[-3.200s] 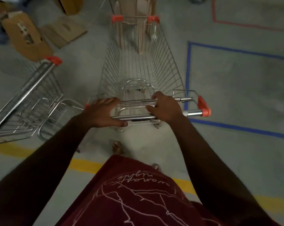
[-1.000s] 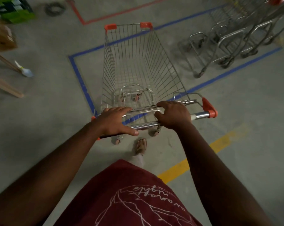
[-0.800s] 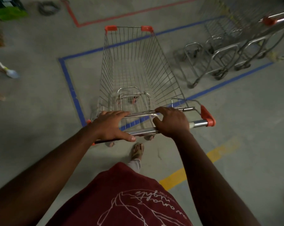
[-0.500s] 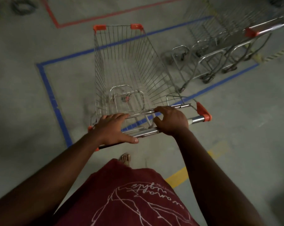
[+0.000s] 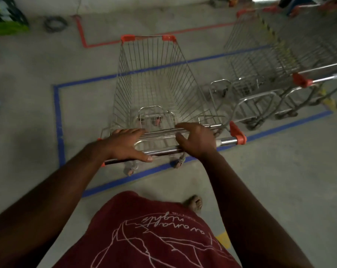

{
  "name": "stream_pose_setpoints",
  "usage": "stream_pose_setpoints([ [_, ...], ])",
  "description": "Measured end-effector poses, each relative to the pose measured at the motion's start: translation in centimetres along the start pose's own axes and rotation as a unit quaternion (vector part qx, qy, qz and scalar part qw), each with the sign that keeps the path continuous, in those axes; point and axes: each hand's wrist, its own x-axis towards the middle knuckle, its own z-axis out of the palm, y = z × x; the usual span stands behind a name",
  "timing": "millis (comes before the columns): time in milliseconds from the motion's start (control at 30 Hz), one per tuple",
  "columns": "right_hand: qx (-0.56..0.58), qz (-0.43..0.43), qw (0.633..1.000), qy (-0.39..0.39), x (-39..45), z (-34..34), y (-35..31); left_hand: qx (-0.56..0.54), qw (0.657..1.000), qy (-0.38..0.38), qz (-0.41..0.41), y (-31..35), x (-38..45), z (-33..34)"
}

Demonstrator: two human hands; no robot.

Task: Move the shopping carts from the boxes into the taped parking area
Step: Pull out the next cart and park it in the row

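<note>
The wire shopping cart [image 5: 154, 84], with orange corner caps, stands almost wholly inside the blue taped rectangle [image 5: 57, 113]. Its rear wheels sit at the near blue line. My left hand [image 5: 125, 145] lies flat on the cart's steel handle [image 5: 226, 141], fingers straight and not curled around it. My right hand [image 5: 197, 140] is over the handle's right half with fingers and thumb spread apart, gripping nothing. The basket is empty.
Two or more nested carts [image 5: 279, 74] stand just right of my cart, inside the same blue tape. A red taped outline [image 5: 82, 33] lies beyond. A cable coil [image 5: 54, 24] and green packs [image 5: 7, 26] sit far left. Yellow floor tape [image 5: 223, 238] is behind me.
The cart has rolled forward over the blue line into the taped area, closer to the parked carts. My right hand has opened from its grip on the handle and my left fingers have straightened.
</note>
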Motion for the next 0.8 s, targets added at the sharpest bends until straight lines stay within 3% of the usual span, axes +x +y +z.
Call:
stream_pose_setpoints([
  [67,0.161,-0.016,0.986,0.043,2.1,-3.2,3.3,0.005,0.999,-0.017,-0.035,2.6,1.8,-0.9],
  [100,0.182,-0.014,0.981,0.069,3.1,-4.8,5.1,0.014,0.999,-0.014,-0.049,3.9,2.4,-1.2],
  [200,0.033,-0.003,0.998,0.051,6.0,-8.7,10.4,0.032,0.995,0.029,-0.088,8.5,4.6,-1.3],
  [300,-0.139,-0.026,0.99,0.02,7.8,-9.2,13.8,0.024,0.99,0.08,-0.11,12.7,8.3,-1.5],
  [433,-0.14,-0.031,0.99,0.017,10.9,-10.3,15.2,0.057,0.98,0.156,-0.112,15.7,13.4,-2.1],
  [667,-0.16,-0.086,0.983,0.038,16.7,-12.3,18.5,0.09,0.976,0.172,-0.099,16.6,19.9,-5.2],
  [800,-0.03,-0.07,0.997,0.001,19.2,-14.3,20.5,0.094,0.978,0.161,-0.088,17.2,22.9,-7.0],
])
